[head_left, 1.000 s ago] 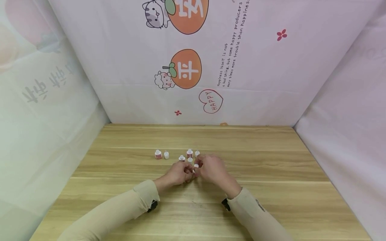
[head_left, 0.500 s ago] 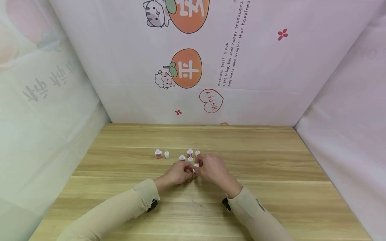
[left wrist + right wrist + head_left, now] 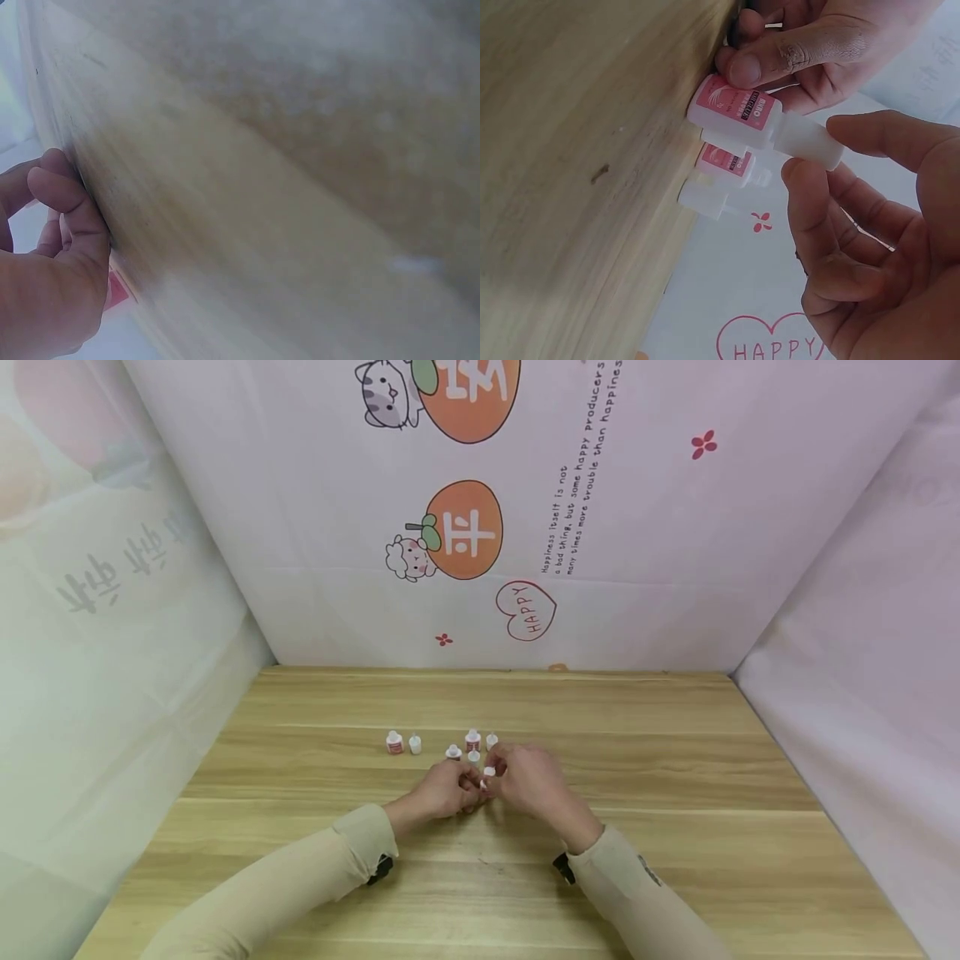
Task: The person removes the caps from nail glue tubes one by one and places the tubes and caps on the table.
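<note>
A small glue bottle (image 3: 735, 112) with a pink label stands on the table between both hands, its white cap (image 3: 810, 142) on top. My left hand (image 3: 442, 791) grips the bottle's body between thumb and fingers. With thumb and fingertips, my right hand (image 3: 528, 781) pinches the cap. In the left wrist view my left hand (image 3: 60, 262) hides most of the bottle, leaving a sliver of pink label (image 3: 116, 291). Just beyond it are an uncapped bottle (image 3: 453, 752) and an upturned cap (image 3: 474, 757).
Farther back stand another uncapped bottle (image 3: 472, 741) and a cap (image 3: 491, 741), partly behind my right hand. To the left are one more bottle (image 3: 394, 743) and its neighbouring cap (image 3: 416, 745). Printed white cloth (image 3: 630, 610) walls in the wooden table (image 3: 637, 718).
</note>
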A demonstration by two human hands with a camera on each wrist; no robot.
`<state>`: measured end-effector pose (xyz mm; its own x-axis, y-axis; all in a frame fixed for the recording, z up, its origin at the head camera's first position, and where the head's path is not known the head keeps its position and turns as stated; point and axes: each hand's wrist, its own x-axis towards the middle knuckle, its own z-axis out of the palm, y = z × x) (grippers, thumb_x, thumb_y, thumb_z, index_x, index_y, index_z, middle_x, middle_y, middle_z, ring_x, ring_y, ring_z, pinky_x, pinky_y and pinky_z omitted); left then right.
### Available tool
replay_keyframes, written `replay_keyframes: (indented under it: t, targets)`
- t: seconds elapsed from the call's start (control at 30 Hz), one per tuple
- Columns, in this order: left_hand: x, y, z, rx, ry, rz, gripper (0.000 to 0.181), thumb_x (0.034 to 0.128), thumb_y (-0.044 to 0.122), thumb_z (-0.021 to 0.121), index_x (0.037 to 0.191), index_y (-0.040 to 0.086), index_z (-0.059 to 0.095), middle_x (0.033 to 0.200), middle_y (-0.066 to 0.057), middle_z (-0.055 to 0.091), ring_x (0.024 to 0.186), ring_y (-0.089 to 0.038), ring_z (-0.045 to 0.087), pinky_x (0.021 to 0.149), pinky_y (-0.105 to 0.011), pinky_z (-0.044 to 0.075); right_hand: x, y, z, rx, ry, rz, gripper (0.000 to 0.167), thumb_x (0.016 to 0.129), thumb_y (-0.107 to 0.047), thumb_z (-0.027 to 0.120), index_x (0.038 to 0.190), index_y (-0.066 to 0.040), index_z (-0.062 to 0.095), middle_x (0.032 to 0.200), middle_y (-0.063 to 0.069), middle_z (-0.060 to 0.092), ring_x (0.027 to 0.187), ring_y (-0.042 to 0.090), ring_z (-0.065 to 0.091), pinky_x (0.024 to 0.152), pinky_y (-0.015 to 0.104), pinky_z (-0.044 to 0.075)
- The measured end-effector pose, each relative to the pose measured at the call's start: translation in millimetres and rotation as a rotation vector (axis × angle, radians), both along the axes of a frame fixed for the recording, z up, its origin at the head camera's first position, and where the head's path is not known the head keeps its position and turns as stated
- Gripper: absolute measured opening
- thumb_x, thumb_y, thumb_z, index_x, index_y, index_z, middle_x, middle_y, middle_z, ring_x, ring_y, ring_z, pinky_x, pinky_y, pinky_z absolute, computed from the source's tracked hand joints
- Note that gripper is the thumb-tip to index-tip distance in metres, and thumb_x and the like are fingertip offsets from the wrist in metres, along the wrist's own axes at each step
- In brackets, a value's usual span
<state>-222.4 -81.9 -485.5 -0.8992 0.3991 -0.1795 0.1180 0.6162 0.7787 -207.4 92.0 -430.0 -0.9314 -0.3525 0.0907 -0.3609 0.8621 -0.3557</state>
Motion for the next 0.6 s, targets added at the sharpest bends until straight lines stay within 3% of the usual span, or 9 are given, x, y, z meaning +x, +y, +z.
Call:
replay_keyframes:
  t: [0.6]
  targets:
    - [-1.3, 1.3, -0.8, -0.011, 0.011, 0.011, 0.014, 0.0862, 0.002, 0.066, 0.098, 0.008, 0.07, 0.074, -0.001, 0.069, 0.061, -0.008, 0.058, 0.052, -0.022, 0.047, -1.2, 0.6, 1.7, 0.015, -0.018, -0.018, 0.015, 0.084, -0.031, 0.076, 0.093, -0.02, 0.07, 0.082, -0.01, 0.07, 0.072, 0.011, 0.058, 0.062, 0.03, 0.045]
